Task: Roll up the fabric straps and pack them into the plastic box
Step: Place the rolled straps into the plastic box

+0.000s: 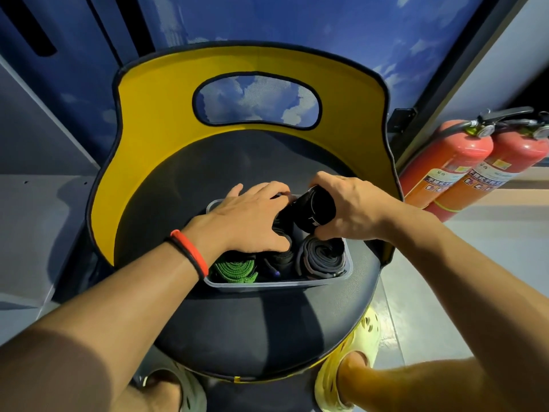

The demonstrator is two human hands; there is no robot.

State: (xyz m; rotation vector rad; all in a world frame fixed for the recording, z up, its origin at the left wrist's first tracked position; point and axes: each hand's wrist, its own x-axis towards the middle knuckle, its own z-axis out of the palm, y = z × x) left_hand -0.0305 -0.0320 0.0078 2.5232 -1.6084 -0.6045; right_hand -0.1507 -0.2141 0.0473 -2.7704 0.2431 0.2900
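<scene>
A clear plastic box [276, 284] sits on the black seat of a chair. Inside it lie a rolled green strap [234, 270] at the front left, a dark roll [274, 261] in the middle and a grey rolled strap [322, 257] at the front right. My right hand [347, 209] grips a rolled black strap [312, 211] and holds it over the back right of the box. My left hand [249, 218] lies over the rolls in the box, fingers spread and pressing down on the dark straps under it; the back left of the box is hidden by it.
The chair has a yellow backrest [166, 93] with a cut-out handle, close behind the box. Two red fire extinguishers [463, 171] lean against the wall at the right. My feet in yellow clogs [353, 361] stand under the seat's front edge.
</scene>
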